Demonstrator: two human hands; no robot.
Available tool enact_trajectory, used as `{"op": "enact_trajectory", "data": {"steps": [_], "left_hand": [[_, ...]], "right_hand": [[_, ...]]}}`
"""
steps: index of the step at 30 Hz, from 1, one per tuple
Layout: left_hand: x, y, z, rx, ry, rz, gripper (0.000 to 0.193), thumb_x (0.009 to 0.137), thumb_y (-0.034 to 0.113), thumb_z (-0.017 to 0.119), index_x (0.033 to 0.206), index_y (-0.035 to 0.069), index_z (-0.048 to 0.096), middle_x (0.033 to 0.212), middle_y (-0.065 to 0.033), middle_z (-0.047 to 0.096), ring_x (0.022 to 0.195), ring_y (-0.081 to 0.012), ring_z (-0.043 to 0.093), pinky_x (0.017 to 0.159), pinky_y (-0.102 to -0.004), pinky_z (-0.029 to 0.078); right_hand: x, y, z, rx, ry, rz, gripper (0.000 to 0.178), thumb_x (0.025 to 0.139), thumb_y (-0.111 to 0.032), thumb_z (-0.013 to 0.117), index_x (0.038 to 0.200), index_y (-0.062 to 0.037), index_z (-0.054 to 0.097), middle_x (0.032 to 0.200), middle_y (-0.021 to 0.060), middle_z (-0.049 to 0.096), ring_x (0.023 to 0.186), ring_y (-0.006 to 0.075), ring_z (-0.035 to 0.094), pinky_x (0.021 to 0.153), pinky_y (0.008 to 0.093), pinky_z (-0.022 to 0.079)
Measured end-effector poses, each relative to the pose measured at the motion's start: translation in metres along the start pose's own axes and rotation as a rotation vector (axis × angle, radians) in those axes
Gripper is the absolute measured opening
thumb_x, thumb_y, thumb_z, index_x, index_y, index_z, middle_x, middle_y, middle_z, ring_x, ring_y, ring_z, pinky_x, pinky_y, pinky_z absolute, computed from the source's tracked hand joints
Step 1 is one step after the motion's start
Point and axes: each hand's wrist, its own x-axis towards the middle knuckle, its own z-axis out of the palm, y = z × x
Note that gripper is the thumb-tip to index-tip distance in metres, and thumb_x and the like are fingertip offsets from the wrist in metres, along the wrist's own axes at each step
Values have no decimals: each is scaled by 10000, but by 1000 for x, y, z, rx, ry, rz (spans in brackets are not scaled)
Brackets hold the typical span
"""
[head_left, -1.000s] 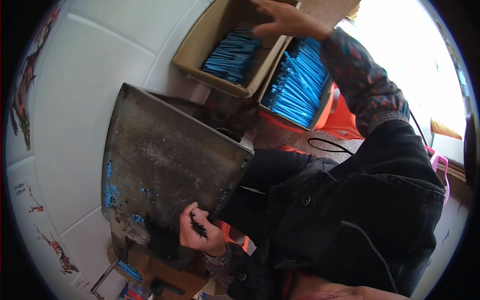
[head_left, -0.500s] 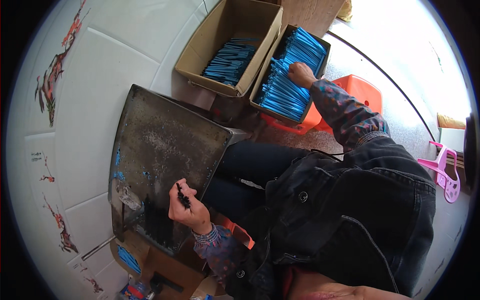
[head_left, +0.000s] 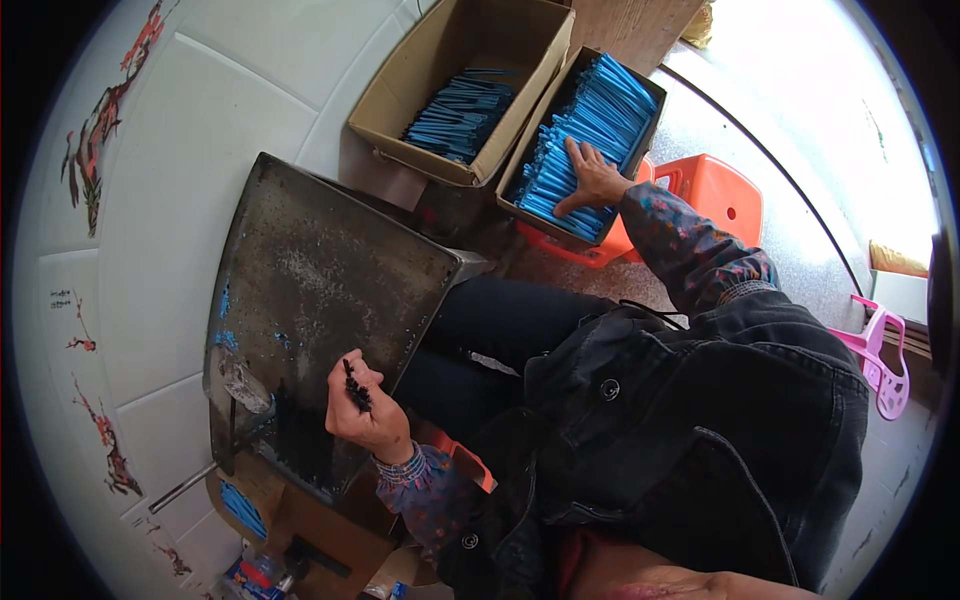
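Note:
My left hand [head_left: 368,422] is closed around a clump of small black pieces [head_left: 356,388], held over the near edge of a dark metal worktop [head_left: 320,260]. What exactly the pieces are is too small to make out. My right hand [head_left: 594,182] lies with fingers spread on top of slim blue sticks [head_left: 610,105] that fill a cardboard box [head_left: 655,115]. The sticks lie side by side in rows. A pile of black pieces [head_left: 305,440] covers the worktop's lower corner beside my left hand.
Left of the full box stands a larger carton [head_left: 385,105] partly filled with blue sticks. Orange stools [head_left: 715,200] are under and beside the boxes. A wrapped metal fixture [head_left: 245,390] sits at the worktop's left edge. Below it, another carton [head_left: 320,520] holds blue sticks.
My right hand has shifted slightly nearer over the blue sticks, and its curled fingers have spread out. The left hand keeps its hold on the black pieces. The whole view has shifted a little.

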Motion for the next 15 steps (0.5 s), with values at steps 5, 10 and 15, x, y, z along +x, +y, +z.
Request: {"op": "enact_trajectory", "data": {"steps": [5, 10, 15], "left_hand": [[0, -5, -3, -23, -11, -54, 210, 935, 122, 520, 928, -48, 643, 630, -68, 567, 527, -139, 518, 496, -262, 409], [-1, -2, -10, -229, 51, -255, 239, 951, 153, 514, 963, -54, 632, 674, -50, 584, 574, -120, 507, 522, -243, 402], [12, -4, -24, -542, 266, -364, 279, 959, 203, 522, 996, -58, 614, 705, -35, 579, 628, -110, 491, 567, -242, 397]], "right_hand": [[7, 3, -3, -1, 52, 78, 1248, 508, -456, 834, 1453, -15, 149, 1305, 287, 405, 1235, 458, 393, 940, 591, 377], [7, 12, -15, 133, 111, -7, 1062, 555, -346, 796, 1401, -7, 253, 1239, 301, 495, 1123, 424, 516, 941, 478, 424], [17, 29, -17, 199, 152, 69, 866, 579, -288, 764, 1301, -24, 366, 1010, 284, 618, 947, 439, 604, 864, 447, 466]]}}
